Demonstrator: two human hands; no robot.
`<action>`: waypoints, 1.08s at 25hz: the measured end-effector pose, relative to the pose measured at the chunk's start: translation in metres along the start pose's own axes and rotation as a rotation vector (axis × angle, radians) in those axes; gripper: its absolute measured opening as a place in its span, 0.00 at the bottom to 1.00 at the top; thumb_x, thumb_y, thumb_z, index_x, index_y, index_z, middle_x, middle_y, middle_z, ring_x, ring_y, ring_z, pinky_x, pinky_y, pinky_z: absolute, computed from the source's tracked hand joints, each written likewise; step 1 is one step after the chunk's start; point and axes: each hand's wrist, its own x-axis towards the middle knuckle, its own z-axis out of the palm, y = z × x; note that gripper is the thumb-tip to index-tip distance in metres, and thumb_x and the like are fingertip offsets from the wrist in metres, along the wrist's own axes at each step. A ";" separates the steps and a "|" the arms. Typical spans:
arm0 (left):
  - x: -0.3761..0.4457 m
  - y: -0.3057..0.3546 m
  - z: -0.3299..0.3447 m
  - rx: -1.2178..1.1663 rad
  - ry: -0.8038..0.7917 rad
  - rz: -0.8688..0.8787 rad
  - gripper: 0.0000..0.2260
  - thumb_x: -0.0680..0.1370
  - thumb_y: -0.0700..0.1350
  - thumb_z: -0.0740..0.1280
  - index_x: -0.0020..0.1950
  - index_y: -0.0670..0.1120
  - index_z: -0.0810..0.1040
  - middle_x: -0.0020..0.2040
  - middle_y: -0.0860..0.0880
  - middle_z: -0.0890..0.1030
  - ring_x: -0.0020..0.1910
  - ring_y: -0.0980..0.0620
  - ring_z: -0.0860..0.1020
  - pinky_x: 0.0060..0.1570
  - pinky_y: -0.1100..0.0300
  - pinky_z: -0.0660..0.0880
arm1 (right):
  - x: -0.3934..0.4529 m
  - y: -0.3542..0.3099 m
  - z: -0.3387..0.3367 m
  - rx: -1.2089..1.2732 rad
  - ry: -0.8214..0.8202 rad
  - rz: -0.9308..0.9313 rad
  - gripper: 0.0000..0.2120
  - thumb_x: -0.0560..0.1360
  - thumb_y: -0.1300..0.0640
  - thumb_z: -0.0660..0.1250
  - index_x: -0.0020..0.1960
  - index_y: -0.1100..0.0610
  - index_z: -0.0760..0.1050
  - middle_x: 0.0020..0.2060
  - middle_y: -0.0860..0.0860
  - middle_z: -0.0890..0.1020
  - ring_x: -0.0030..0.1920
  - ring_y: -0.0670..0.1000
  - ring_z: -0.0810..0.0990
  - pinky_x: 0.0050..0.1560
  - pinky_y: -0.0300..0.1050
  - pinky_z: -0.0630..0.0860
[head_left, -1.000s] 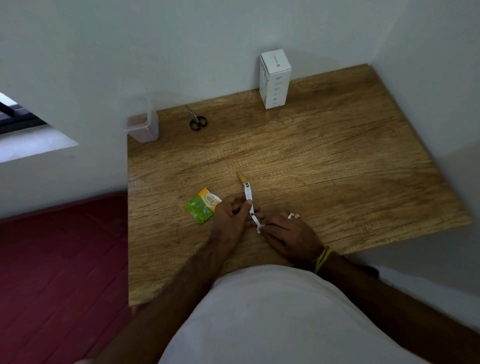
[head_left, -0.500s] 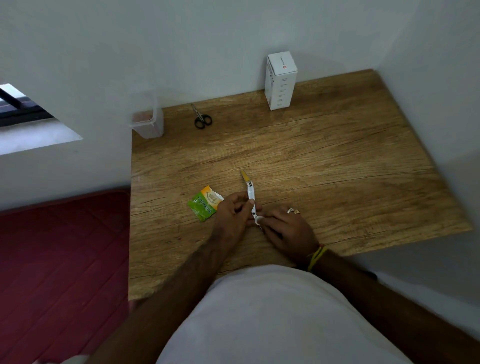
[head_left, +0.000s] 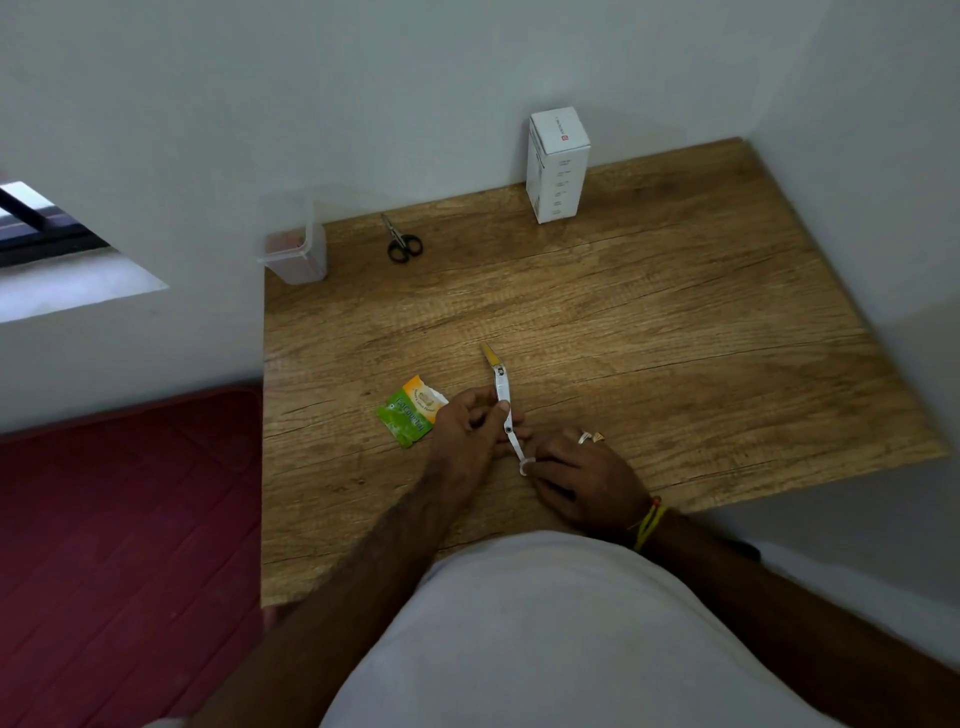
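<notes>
From my station I saw the box (head_left: 558, 171) at the table's (head_left: 675, 338) far edge, upper centre, with the scissors (head_left: 402, 241) left of it and the container (head_left: 293, 249) at the far-left corner. Lower centre, the sachet (head_left: 410, 418) lay left of the folding tool (head_left: 503, 387).

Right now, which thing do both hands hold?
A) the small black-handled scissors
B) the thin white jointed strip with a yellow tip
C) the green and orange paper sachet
B: the left hand pinches the middle of the thin white jointed strip, and the right hand pinches its looped near end.
</notes>
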 end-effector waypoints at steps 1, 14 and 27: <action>0.000 0.000 0.000 0.002 -0.005 -0.001 0.05 0.82 0.39 0.64 0.54 0.48 0.75 0.51 0.37 0.84 0.45 0.41 0.85 0.45 0.49 0.84 | 0.000 0.000 0.001 0.005 -0.002 0.002 0.07 0.76 0.59 0.69 0.51 0.60 0.83 0.45 0.53 0.81 0.42 0.55 0.78 0.42 0.50 0.75; -0.001 0.011 -0.004 -0.025 -0.070 -0.114 0.09 0.81 0.38 0.65 0.61 0.37 0.74 0.50 0.41 0.86 0.46 0.43 0.86 0.42 0.54 0.83 | 0.019 -0.001 -0.013 0.330 0.250 0.556 0.08 0.72 0.67 0.74 0.49 0.58 0.84 0.44 0.50 0.82 0.45 0.46 0.81 0.45 0.45 0.79; -0.011 0.028 -0.004 1.066 -0.029 0.396 0.14 0.78 0.48 0.65 0.62 0.47 0.72 0.49 0.47 0.83 0.47 0.47 0.81 0.46 0.48 0.78 | 0.106 -0.016 -0.024 0.939 0.325 1.094 0.02 0.73 0.60 0.75 0.44 0.58 0.85 0.37 0.51 0.87 0.39 0.45 0.85 0.39 0.34 0.79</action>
